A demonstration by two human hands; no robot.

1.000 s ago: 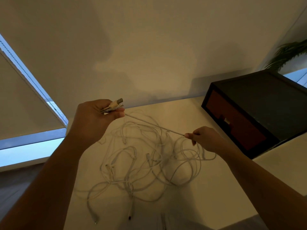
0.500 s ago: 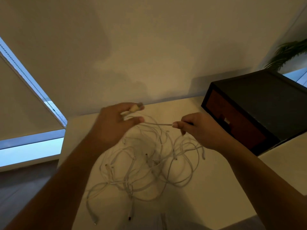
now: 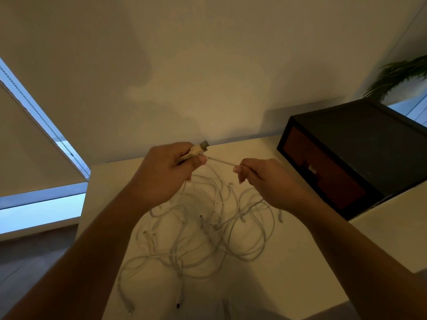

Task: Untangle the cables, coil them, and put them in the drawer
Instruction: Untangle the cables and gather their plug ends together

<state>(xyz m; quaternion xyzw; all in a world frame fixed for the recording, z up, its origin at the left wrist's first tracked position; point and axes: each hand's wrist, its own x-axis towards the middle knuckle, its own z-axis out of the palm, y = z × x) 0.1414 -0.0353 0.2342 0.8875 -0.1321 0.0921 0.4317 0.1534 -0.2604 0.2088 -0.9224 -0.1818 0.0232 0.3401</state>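
The left hand (image 3: 166, 169) grips a white cable (image 3: 221, 160) just behind its USB plug (image 3: 201, 147). The plug sticks out past the fingers. The right hand (image 3: 265, 181) pinches the same cable a little way along. The short bit between the hands is pulled straight. Under the hands, a messy pile of white cables (image 3: 203, 229) lies on the pale surface (image 3: 300, 262). A black drawer box (image 3: 360, 144) sits on the right, with its drawer closed.

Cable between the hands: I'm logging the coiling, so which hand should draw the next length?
Probably the right hand: it pinches the cable toward the tangle, while the left hand grips the plug end.
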